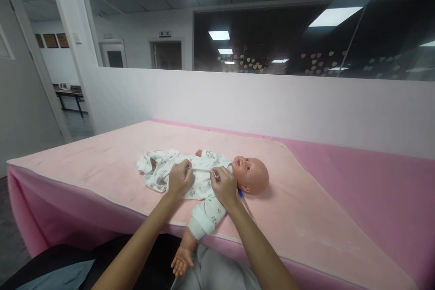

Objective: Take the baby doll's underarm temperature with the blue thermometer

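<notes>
Currently, left hand [180, 179]: curling its fingers nearly closed, pinching one end of a thin white strip [201, 170]. Right hand [224, 186]: likewise curled, gripping the strip farther along, a short tail showing at its fingertips. Strip: running fairly straight between both hands, above the front of a printed white garment [198, 191]; whether it is joined to the garment, cannot tell. Step in hand, by judgement: drawing the strip out straight; the next move seems to be calling for two firm, even pinches. Doll [256, 174]: wearing the garment, lying on its back on a pink-covered bench [306, 222], its near arm [207, 217] hanging over the edge. Blue-ended thin item [241, 194]: lying near the doll's neck, partly hidden. Beyond: white wall [204, 95] standing behind the bench.
</notes>
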`<state>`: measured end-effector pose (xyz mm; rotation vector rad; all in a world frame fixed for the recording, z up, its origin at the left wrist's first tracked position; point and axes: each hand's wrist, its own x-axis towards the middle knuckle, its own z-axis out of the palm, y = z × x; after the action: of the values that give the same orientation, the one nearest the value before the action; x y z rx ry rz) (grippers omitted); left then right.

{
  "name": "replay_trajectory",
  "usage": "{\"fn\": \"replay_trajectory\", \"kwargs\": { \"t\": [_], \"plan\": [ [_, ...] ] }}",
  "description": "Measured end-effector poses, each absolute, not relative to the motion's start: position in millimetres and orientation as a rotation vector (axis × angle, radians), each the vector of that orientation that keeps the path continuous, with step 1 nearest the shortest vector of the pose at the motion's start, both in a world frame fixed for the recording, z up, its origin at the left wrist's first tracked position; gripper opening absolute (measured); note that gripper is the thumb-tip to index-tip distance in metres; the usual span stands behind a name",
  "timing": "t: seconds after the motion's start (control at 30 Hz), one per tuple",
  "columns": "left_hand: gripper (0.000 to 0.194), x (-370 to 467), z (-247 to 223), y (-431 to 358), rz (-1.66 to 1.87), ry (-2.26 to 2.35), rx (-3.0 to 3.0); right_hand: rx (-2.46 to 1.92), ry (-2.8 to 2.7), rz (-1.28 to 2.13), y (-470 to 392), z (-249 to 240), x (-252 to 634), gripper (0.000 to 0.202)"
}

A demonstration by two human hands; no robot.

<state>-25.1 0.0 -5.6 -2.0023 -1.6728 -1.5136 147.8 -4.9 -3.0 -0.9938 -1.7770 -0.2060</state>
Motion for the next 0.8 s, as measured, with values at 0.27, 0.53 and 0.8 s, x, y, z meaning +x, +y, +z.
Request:
{"fn": "replay_trajectory", "kwargs": {
  "t": [0.27,0.53,0.8],
  "plan": [
    [0.008,-21.1,-3.3,-0.7,-1.417,-1.664,-1.968,-0.997,-1.777,-0.218,-4.9,-2.3,147.6,0.017],
    [0.007,-21.1,0.1,-1.3,-1.336,-1.623,-2.140,-1.008,-1.784,-0.234,-4.6,-2.5,147.0,0.018],
    [0.025,-51.3,11.7,-9.5,-1.312,-1.743,-2.601,-1.001,-1.784,-0.209,-4.1,-2.9,147.0,0.018]
  ]
}}
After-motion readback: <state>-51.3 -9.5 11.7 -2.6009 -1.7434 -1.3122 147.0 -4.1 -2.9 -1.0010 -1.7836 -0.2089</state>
